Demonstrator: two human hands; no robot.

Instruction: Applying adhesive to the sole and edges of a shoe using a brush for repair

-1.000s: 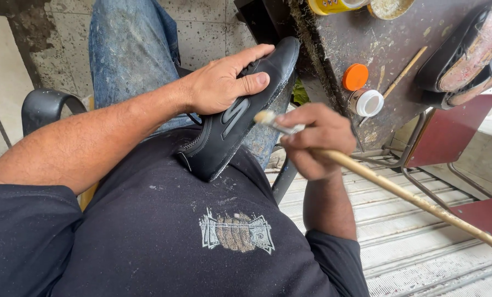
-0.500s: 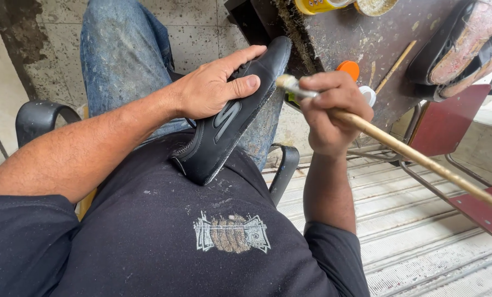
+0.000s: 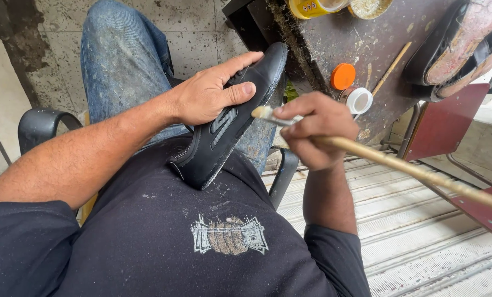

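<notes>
Black shoe slants lengthwise, toe away from wearer

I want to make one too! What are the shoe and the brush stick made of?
The black shoe looks like smooth leather or fake leather, with a faint matte sheen. The brush has a long stick that looks like pale wood or bamboo, yellowish and bare; its tip looks like light bristles.

On the stained bench, an orange lid lies just beside a small white jar. A thin stick lies right of the lid. A yellow can stands at the far edge, and worn shoes sit at the right end.
</notes>
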